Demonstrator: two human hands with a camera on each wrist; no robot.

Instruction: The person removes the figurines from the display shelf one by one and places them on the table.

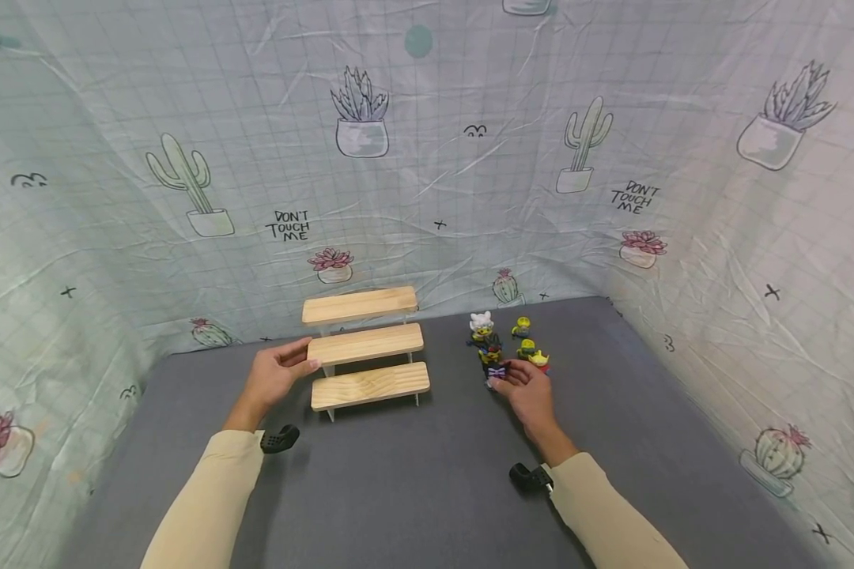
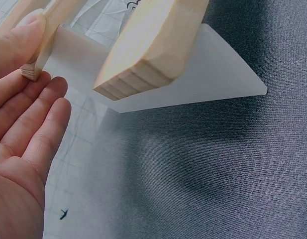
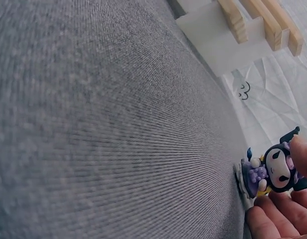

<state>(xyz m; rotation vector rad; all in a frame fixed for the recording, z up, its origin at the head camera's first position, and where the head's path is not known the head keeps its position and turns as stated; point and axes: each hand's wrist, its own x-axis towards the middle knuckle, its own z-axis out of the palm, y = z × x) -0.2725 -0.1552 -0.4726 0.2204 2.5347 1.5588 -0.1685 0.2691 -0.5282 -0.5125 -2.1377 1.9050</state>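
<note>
A three-step wooden display stand (image 1: 370, 385) with pale translucent side supports stands left of centre. At the left end of its middle step, my left hand (image 1: 269, 378) pinches the plank, thumb above and fingertips beneath, as the left wrist view shows. My right hand (image 1: 532, 395) holds a small figurine (image 3: 277, 169) with a black hood, white face and purple body between thumb and fingers. Its base is at the table surface; whether it touches is hard to tell. Right behind it stand a yellow-and-dark figurine (image 1: 489, 356) and a white-topped figurine (image 1: 481, 322).
To the right of that row are a green-and-yellow figurine (image 1: 527, 348), a yellow-topped figurine with red (image 1: 539, 360) and another small yellow figurine (image 1: 522, 326). A grey cloth covers the table (image 1: 398, 490). Cactus-printed fabric (image 1: 441, 174) hangs behind and at both sides.
</note>
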